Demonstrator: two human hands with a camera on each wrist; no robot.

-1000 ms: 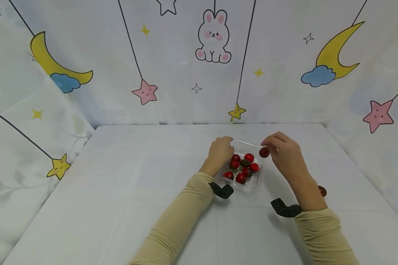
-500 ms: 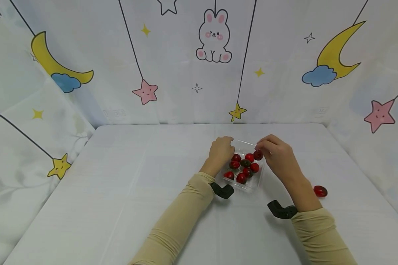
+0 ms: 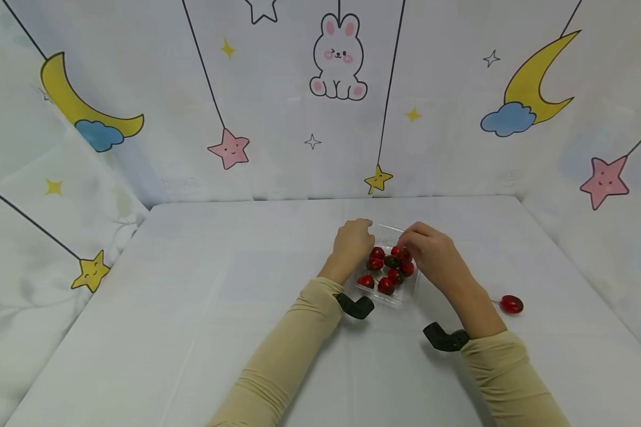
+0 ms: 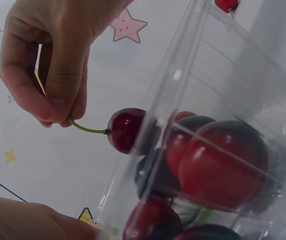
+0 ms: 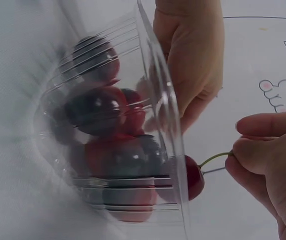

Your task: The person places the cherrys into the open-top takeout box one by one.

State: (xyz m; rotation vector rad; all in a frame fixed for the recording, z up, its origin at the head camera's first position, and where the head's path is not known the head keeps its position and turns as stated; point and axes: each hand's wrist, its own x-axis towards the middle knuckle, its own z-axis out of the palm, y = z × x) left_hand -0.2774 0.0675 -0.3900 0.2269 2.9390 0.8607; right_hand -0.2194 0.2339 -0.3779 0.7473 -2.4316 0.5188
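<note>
A clear plastic box (image 3: 386, 300) holds several dark red cherries (image 3: 386, 286), seen close through its wall in the right wrist view. My left hand (image 3: 352, 246) grips the box's left side near the far corner; its fingers are partly hidden behind the wall in the right wrist view. My right hand (image 4: 57, 65) pinches a cherry (image 4: 126, 130) by its thin green stem (image 4: 88, 130). That cherry hangs over the far right part of the box, close above the others, and overlaps the rim in both wrist views.
One more cherry (image 3: 511, 304) with its stem lies on the white table (image 3: 219, 332), right of my right wrist. Behind the table rises a white backdrop (image 3: 278, 107) printed with moons, stars and a rabbit.
My right hand has moved left with the cherry, from beside the box to over its contents. My left hand stays at the box. More of the loose cherry on the table shows.
</note>
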